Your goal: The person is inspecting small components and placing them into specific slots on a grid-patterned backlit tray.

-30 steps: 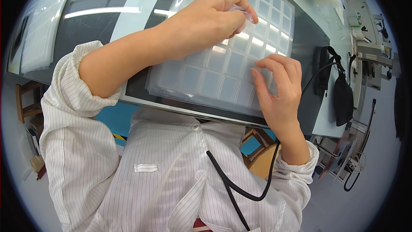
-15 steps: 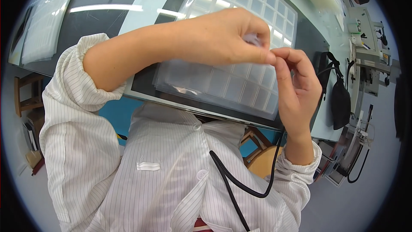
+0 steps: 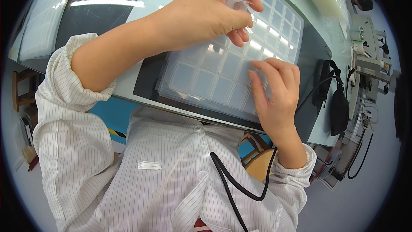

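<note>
Pocket sheet [image 3: 229,65]: cells' [image 3: 204,81] long axes pointed away, leaning right. Left hand [image 3: 209,12] pinched clear film [image 3: 237,2]; right hand [image 3: 279,90] curved, thumb and fingers apart.

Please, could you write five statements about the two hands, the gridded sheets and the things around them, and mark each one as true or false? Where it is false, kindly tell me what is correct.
1. The left hand holds crumpled clear film. True.
2. The right hand is touching the left hand. False: there is a gap between the two.
3. The gridded sheets have rectangular cells. True.
4. The black pouch is to the left of both hands. False: it is to the right of both.
5. The left sleeve reaches down to the wrist. False: it is bunched up near the elbow.
</note>
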